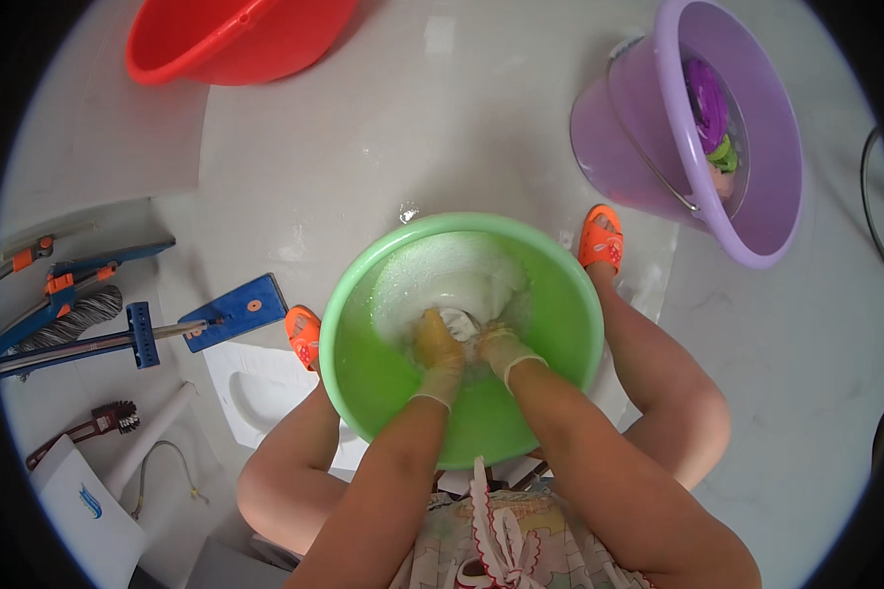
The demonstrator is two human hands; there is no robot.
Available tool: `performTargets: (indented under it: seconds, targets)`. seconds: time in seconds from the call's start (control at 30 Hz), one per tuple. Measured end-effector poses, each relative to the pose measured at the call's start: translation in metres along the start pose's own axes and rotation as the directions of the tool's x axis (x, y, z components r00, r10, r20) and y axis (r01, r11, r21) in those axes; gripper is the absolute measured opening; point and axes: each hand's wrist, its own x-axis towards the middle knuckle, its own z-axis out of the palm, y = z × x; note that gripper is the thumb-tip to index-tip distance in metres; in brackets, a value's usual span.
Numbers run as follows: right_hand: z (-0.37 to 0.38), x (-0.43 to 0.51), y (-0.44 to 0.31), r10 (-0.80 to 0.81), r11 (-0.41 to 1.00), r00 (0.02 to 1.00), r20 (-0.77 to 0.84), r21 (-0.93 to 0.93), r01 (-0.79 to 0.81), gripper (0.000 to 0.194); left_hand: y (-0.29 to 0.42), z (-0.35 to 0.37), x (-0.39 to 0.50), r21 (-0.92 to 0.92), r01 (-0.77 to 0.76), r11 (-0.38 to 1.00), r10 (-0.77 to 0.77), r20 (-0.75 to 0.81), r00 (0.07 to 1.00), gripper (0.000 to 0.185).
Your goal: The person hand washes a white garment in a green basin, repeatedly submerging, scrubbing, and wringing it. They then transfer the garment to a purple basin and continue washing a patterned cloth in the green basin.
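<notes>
A round green plastic basin (582, 294) stands between my knees, holding sudsy water and a white cloth (459, 322). Both hands wear thin translucent gloves and are partly in the water. My left hand (437, 346) is at the cloth's left side, its fingers held close together. On the right of the cloth, my right hand (498, 346) has its fingertips hidden by suds and fabric. Whether either hand grips the cloth is not clear. White foam (442, 269) covers the upper half of the water.
A red basin (265, 44) lies at the upper left. The purple bucket (611, 132) at the upper right holds purple, green and pink items. Mops (243, 313), a brush (110, 420) and a squat toilet (254, 397) are on the left.
</notes>
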Motion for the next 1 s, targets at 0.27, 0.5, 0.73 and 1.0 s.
performTargets:
  seconds: [0.27,0.5,0.73,1.0]
  targets:
    - [-0.079,-0.037,-0.016,-0.059,0.998,0.990,0.129,0.019,0.057,0.069,-0.007,-0.005,0.050,-0.174,0.032,0.984,0.004,0.202,0.979,0.038]
    - [-0.120,-0.157,-0.039,-0.150,0.983,0.984,-0.098,-0.121,0.138,0.076,0.065,-0.116,-0.044,0.157,-0.431,0.889,0.425,0.073,0.902,0.078]
    - [-0.089,-0.234,-0.017,-0.030,1.000,0.891,-0.454,-0.012,0.028,0.109,0.185,-0.251,-0.188,-0.131,-0.832,0.538,0.832,-0.073,0.550,0.048]
    - [-0.074,-0.311,0.003,-0.143,0.950,0.661,-0.736,0.085,0.299,0.125,0.310,-0.376,-0.379,-0.021,-0.922,0.386,0.910,-0.156,0.385,0.051]
